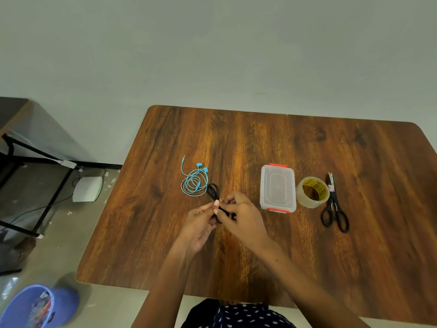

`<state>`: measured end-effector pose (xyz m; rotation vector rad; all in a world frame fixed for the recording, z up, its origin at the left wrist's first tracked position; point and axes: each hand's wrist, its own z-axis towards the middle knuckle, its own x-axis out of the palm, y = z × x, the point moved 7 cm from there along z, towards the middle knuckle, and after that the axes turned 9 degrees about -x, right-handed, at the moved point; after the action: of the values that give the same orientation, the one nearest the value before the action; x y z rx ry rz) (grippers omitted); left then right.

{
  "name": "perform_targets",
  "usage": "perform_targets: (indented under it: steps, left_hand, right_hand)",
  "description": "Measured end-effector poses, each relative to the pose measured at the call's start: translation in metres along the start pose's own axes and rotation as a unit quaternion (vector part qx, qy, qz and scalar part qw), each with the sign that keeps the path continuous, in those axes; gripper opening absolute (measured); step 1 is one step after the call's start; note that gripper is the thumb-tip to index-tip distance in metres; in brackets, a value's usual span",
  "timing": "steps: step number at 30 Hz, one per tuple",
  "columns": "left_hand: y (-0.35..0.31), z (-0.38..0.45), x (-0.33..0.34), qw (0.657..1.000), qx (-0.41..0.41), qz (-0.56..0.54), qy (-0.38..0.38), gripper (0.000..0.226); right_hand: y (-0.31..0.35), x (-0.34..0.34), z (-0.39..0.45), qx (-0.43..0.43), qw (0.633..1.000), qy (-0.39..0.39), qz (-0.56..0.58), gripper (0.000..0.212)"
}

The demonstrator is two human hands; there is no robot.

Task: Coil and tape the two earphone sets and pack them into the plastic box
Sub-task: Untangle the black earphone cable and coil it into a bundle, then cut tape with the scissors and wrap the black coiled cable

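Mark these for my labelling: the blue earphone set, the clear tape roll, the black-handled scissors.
blue earphone set (194,184), head view, coiled cord
clear tape roll (312,194), head view, top rim
black-handled scissors (334,204), head view, pivot

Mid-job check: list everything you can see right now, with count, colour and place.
Wooden table: one, brown, centre.
Blue coiled earphone set: one, on table, left.
Black earphone cable: one, held in both hands.
Clear plastic box with orange clips: one, lid on, centre-right.
Clear tape roll: one, yellow core, right of box.
Black scissors: one, far right.
Purple bin: one, on floor.
White device: one, on floor.
Left hand: pinches cable.
Right hand: pinches cable.
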<state>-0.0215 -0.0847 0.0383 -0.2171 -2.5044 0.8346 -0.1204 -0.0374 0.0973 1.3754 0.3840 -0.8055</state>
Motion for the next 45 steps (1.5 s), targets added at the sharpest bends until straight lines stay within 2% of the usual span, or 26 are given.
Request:
perform_targets:
  steps: [10,14,21,25,28,30,36,45]
  left_hand:
    - [-0.008,0.002,0.002,1.0,-0.007,-0.003,0.028,0.017]
    - [-0.008,0.001,-0.001,0.999,0.018,0.025,-0.043,0.016]
    - [0.002,-0.004,0.002,0.987,0.041,-0.008,-0.155,0.024]
    - [0.004,-0.001,-0.001,0.985,0.026,-0.016,-0.171,0.022]
    - [-0.001,0.003,-0.007,0.985,0.031,-0.005,-0.171,0.015]
    - [-0.007,0.004,-0.008,0.986,0.042,0.012,-0.163,0.013]
    - [-0.013,0.006,0.002,0.99,0.054,0.058,-0.113,0.015]
    - [-0.015,0.02,0.059,0.987,0.049,0.146,-0.041,0.016]
  right_hand:
    - [0.001,-0.002,0.005,-0.023,1.0,0.001,-0.002,0.024]
    - [0.0,0.0,0.004,-0.022,1.0,0.01,-0.019,0.024]
    - [-0.005,0.005,0.002,-0.011,0.996,0.009,-0.084,0.021]
    - [-0.01,0.001,0.008,0.002,0.999,0.008,-0.035,0.017]
    - [-0.024,-0.002,0.011,0.055,0.995,0.02,0.087,0.014]
    - [-0.038,-0.011,0.01,0.096,0.985,-0.018,0.143,0.009]
    - [-0.067,-0.037,0.011,0.128,0.981,-0.087,0.116,0.009]
    - [-0.107,-0.069,-0.007,0.163,0.98,-0.105,0.043,0.01]
